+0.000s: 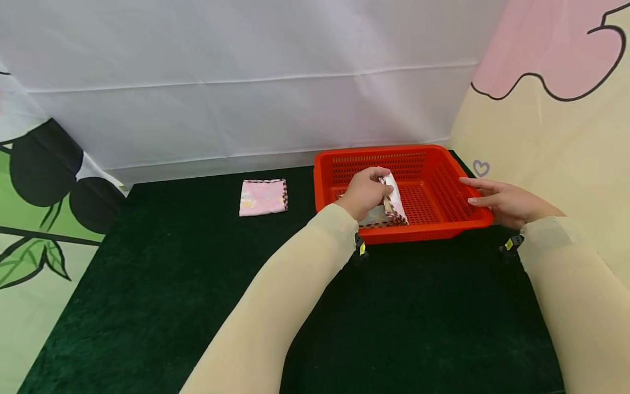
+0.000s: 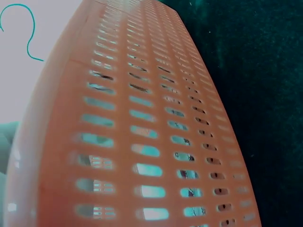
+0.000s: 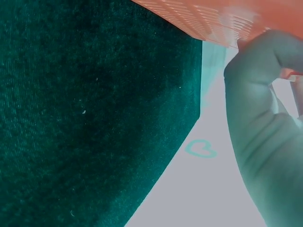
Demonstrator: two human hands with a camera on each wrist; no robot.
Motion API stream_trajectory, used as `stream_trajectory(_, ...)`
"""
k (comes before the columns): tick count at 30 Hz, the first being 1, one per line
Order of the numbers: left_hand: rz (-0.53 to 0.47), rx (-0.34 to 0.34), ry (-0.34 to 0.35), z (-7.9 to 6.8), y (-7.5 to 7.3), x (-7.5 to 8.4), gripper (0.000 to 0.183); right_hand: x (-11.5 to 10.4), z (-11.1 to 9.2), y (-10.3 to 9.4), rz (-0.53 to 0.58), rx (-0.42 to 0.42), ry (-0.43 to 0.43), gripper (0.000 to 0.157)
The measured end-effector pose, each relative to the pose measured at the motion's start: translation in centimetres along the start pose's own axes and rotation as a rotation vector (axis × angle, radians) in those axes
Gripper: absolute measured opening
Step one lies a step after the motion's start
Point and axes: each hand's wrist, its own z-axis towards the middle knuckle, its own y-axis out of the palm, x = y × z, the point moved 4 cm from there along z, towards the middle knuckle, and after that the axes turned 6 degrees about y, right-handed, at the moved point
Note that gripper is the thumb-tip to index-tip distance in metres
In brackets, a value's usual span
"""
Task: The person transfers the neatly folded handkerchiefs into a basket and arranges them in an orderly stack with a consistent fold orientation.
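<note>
One pink cloth (image 1: 264,198) lies near one red basket (image 1: 418,233). Left hand (image 1: 365,192) pinches one white, check-edged cloth (image 1: 396,201); right hand (image 1: 514,202), straight-fingered, touches the basket.

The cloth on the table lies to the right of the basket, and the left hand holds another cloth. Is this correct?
Only the side is wrong: the head view shows the cloth on the table lying left of the basket. The left hand does hold another cloth.

A gap lies between the pink cloth (image 1: 263,197) and red basket (image 1: 423,232); the right hand (image 1: 514,202) stands between basket and beige backdrop (image 1: 556,148); white backdrop (image 1: 275,120) closes the rear.
</note>
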Motion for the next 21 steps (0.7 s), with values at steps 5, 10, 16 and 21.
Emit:
stream_trajectory(5,0.021,0.059,-0.004,0.0,-0.9,-0.2,0.038,-0.2,0.2,0.3,0.024,0.004,0.009,0.065)
stream_trajectory(10,0.047,0.114,-0.032,0.0,-1.9,-0.4,0.036,-0.1,0.3,0.3,0.032,0.006,0.017,0.065)
stream_trajectory(16,0.071,0.142,-0.051,-0.9,-3.1,0.1,0.032,0.0,0.3,0.2,0.009,0.015,0.016,0.064)
stream_trajectory(21,0.071,0.111,-0.033,-1.9,-3.7,1.0,0.033,0.2,0.1,0.1,-0.029,0.017,0.005,0.067)
